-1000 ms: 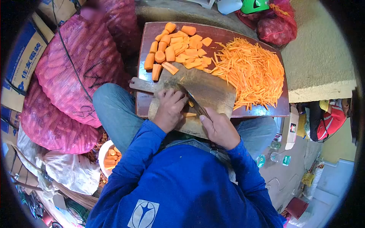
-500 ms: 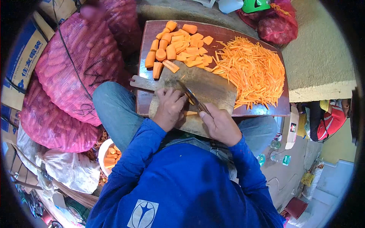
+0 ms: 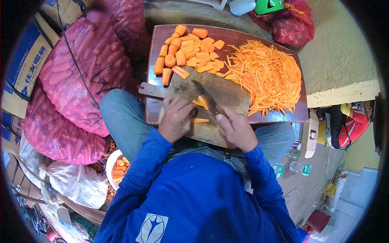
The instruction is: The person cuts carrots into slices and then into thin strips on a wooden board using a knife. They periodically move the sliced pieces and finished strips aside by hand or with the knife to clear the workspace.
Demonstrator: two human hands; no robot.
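My right hand (image 3: 236,128) is wrapped around the handle of a knife (image 3: 208,101), its blade smeared by motion over the wooden cutting board (image 3: 231,95). Cut carrot strips (image 3: 200,103) lie left of the blade. My left hand (image 3: 177,117) has its fingers curled, with the tips against the left end of these strips. A separate carrot piece (image 3: 200,120) rests on the board between both hands. Beyond the board sit peeled carrot chunks (image 3: 170,60) and flat carrot slices (image 3: 198,50). A heap of shredded carrot (image 3: 267,77) is piled on the right.
The board lies on a dark red table (image 3: 239,38) over my legs. Pink mesh sacks of carrots (image 3: 87,73) stand at left, above a white bucket (image 3: 110,170) holding carrots. A red mesh bag (image 3: 292,30) is at back right. Plastic bottles (image 3: 300,167) lie on the floor.
The knife blade has shifted slightly right, away from my left fingers, and more carrot strips show between them. My left hand has moved slightly left.
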